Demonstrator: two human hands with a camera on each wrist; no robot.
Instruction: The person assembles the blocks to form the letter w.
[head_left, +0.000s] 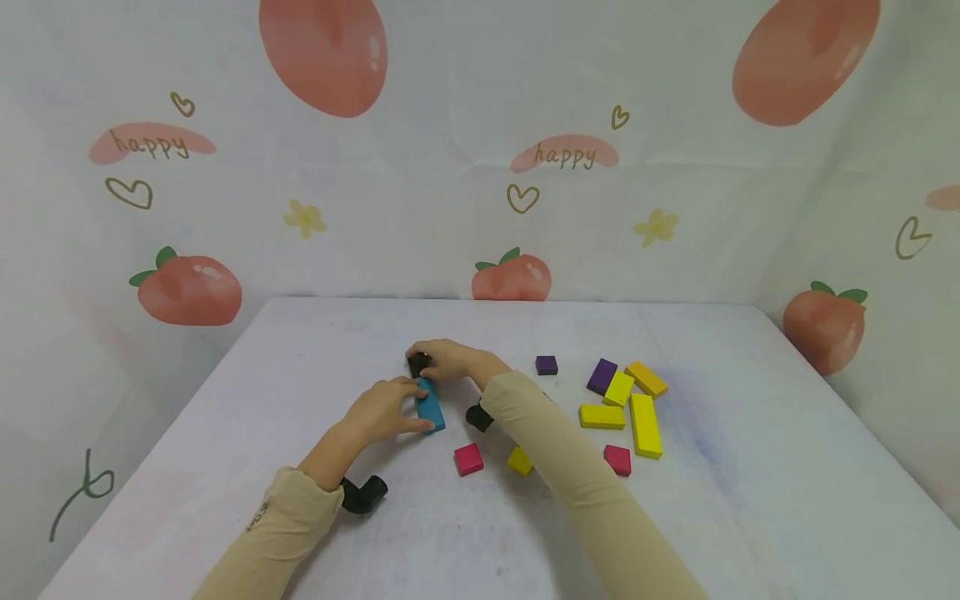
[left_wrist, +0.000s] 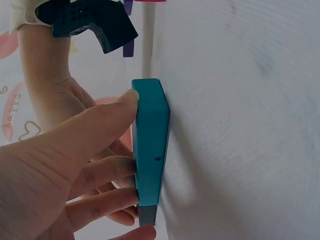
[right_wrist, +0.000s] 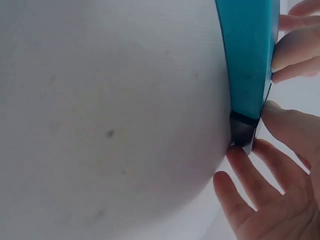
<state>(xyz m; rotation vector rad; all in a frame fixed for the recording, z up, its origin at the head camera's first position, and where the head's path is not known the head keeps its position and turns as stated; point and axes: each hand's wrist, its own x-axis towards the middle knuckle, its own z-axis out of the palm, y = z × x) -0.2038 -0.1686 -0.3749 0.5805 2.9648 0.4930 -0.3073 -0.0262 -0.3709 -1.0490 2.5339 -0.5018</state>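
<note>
Two hands meet at a blue block and a black block

The blue block (head_left: 430, 406) lies on the white bench (head_left: 315, 358), just to the right of the left hand (head_left: 384, 411). That hand's thumb and fingers are spread apart along the block, the thumb touching near the end closer to the person and the fingers resting farther along. The right hand (head_left: 448, 360) is narrow, pinching the black block (head_left: 418, 364) between thumb and fingertips. This block sits end to end with the blue one, beyond the left hand.

A black wrist device (head_left: 365, 495) is on the left wrist, behind that hand; another black device (head_left: 478, 417) is at the right wrist. A pink-red block (head_left: 468, 459) lies to the right of the left hand and closer to the person. Near it, a yellow block (head_left: 519, 461) is partly covered by the right sleeve (head_left: 592, 492).

To the right of the right hand is a small purple block (head_left: 547, 365). Well apart on that same side lie a larger purple block (head_left: 602, 377), a short yellow block (head_left: 618, 388), an orange block (head_left: 647, 378), a medium yellow block (head_left: 602, 417), a long yellow block (head_left: 646, 426) and a second pink-red block (head_left: 618, 461).
</note>
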